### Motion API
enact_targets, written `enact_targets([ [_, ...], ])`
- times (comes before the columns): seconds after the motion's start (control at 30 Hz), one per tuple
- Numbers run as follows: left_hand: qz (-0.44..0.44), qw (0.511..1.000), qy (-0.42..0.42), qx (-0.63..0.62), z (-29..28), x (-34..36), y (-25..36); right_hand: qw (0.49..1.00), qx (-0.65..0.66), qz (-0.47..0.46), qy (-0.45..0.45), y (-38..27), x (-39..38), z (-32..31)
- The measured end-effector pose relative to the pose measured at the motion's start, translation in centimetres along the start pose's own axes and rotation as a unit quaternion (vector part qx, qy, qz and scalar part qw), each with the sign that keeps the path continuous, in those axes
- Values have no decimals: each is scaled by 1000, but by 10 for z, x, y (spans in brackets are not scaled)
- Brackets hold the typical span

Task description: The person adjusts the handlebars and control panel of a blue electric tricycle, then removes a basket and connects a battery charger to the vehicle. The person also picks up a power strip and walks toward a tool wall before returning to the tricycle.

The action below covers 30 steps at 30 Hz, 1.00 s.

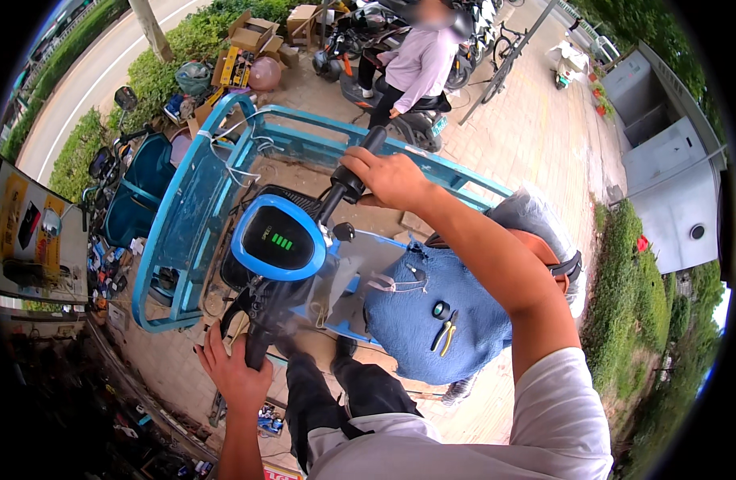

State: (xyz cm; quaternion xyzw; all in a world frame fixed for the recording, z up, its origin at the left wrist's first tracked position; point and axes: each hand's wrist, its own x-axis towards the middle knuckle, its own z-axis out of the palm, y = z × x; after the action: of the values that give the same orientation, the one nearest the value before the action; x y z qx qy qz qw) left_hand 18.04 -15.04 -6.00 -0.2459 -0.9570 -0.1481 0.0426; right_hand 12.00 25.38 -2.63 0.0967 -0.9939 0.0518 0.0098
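A blue electric scooter's handlebar crosses the middle of the head view, with a lit oval display (278,238) at its centre. My right hand (390,181) is wrapped round the inner part of the far black handlebar grip (374,141). Beside the near black grip (260,342), my left hand (238,370) has its fingers stretched and spread by the brake lever (234,314); its thumb lies against the grip's end. On the seat, covered by a blue cloth (408,336), lie yellow-handled pliers (444,333) and a small black roll of tape (441,310).
A teal metal frame (172,240) surrounds the scooter's front. Beyond it, a person in a pink top (424,64) stands by parked scooters. Cardboard boxes (252,36) are piled by the hedge. A cluttered shop front (40,232) lies left, grey metal cabinets (672,176) right.
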Motion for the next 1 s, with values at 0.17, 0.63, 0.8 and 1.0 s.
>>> enact_targets([
  [0.17, 4, 1000, -3, -5, -2, 0, 1, 1000, 4, -11, 15, 1, -2, 2],
  [0.63, 7, 1000, -1, 5, -1, -1, -1, 991, -124, -42, 6, 19, 25, -7],
  [0.8, 10, 1000, -1, 8, 0, 1, 1, 994, -104, -26, 15, 17, 20, -5],
  [1.0, 8, 1000, -2, 9, 0, -1, -3, 992, 76, -61, -79, 16, 15, -20],
])
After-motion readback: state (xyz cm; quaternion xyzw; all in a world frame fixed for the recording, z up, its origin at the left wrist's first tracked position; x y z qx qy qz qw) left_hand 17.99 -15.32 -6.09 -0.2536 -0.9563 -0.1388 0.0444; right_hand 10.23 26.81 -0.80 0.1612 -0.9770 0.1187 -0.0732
